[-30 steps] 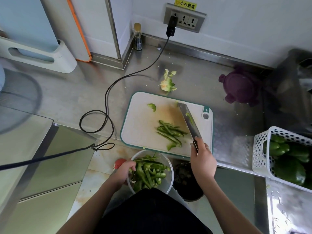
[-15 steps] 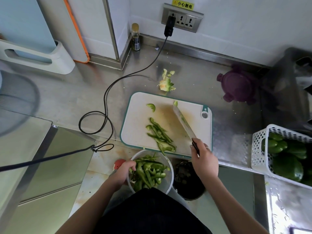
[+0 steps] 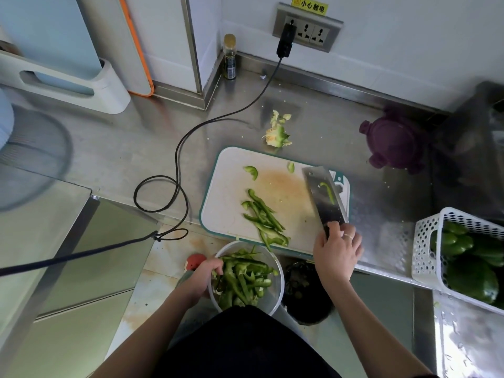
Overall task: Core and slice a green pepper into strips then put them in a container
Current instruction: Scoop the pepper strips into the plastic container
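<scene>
A white cutting board (image 3: 229,192) with a teal rim lies on the steel counter. A small pile of green pepper strips (image 3: 266,221) sits near its front edge, and two loose pieces (image 3: 251,171) lie farther back. My right hand (image 3: 336,251) grips the handle of a cleaver (image 3: 323,196), whose flat blade lies over the board's right side with one strip stuck to it. My left hand (image 3: 203,276) holds the rim of a clear round container (image 3: 275,290), full of strips, just below the board's front edge.
The pepper core (image 3: 278,132) lies behind the board. A purple lid (image 3: 392,140) rests at the back right, and a white basket (image 3: 426,246) of whole peppers stands at the right. A black cable (image 3: 177,165) loops left of the board. A dark bin (image 3: 305,293) stands beside the container.
The cleaver swept the strips left and toward the board's front edge, then swung back to the right with its flat side up. My left hand kept holding the container.
</scene>
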`<control>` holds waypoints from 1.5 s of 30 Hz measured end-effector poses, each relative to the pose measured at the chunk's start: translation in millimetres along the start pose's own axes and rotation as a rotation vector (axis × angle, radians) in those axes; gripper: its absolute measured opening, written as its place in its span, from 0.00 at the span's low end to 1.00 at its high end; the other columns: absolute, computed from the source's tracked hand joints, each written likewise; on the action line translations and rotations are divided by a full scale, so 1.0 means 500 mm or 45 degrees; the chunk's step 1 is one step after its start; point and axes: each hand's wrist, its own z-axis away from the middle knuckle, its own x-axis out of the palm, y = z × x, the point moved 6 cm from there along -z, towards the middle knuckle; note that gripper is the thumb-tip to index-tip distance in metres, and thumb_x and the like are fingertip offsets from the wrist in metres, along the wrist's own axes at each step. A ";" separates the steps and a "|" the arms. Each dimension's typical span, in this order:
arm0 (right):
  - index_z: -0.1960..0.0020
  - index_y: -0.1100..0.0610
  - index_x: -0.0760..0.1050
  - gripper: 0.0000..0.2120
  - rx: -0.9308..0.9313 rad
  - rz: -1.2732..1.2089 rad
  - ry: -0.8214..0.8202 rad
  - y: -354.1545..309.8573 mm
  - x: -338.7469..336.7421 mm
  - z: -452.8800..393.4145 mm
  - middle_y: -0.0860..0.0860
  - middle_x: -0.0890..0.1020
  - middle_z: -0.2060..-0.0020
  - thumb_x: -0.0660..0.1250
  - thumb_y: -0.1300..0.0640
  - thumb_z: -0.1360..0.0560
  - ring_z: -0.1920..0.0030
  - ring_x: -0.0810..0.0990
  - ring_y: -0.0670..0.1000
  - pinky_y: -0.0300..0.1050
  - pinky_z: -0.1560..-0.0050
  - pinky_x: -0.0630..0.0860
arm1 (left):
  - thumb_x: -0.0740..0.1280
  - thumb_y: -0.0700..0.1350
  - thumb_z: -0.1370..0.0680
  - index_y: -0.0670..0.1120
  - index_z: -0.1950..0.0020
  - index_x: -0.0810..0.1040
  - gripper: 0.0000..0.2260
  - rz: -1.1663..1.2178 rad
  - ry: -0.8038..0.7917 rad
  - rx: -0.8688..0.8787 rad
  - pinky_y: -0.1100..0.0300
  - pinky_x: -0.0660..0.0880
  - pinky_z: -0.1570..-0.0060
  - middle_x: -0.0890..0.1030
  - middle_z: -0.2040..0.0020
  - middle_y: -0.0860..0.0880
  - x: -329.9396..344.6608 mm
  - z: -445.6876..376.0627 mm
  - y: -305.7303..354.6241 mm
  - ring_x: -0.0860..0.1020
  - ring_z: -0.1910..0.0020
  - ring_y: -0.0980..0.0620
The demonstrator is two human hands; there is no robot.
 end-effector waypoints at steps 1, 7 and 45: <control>0.39 0.55 0.73 0.14 -0.072 -0.008 0.050 -0.025 -0.012 -0.008 0.57 0.73 0.39 0.60 0.56 0.23 0.39 0.68 0.60 0.57 0.37 0.64 | 0.57 0.32 0.27 0.35 0.44 0.67 0.12 -0.008 -0.055 0.031 0.48 0.72 0.45 0.70 0.55 0.39 -0.005 0.022 -0.001 0.74 0.50 0.38; 0.22 0.55 0.50 0.25 -0.549 -0.243 -0.365 -0.259 0.022 -0.162 0.53 0.53 0.23 0.52 0.56 0.18 0.23 0.49 0.54 0.52 0.25 0.52 | 0.65 0.43 0.39 0.38 0.53 0.71 0.17 0.125 -0.069 0.111 0.45 0.74 0.48 0.74 0.56 0.39 0.007 0.048 -0.001 0.74 0.56 0.43; 0.26 0.45 0.62 0.25 -1.219 -0.260 -0.593 -0.216 0.112 0.073 0.43 0.59 0.25 0.53 0.43 0.21 0.23 0.48 0.47 0.51 0.25 0.48 | 0.53 0.31 0.27 0.45 0.69 0.56 0.14 0.400 0.098 0.096 0.60 0.61 0.68 0.61 0.68 0.47 0.019 0.094 0.004 0.62 0.68 0.49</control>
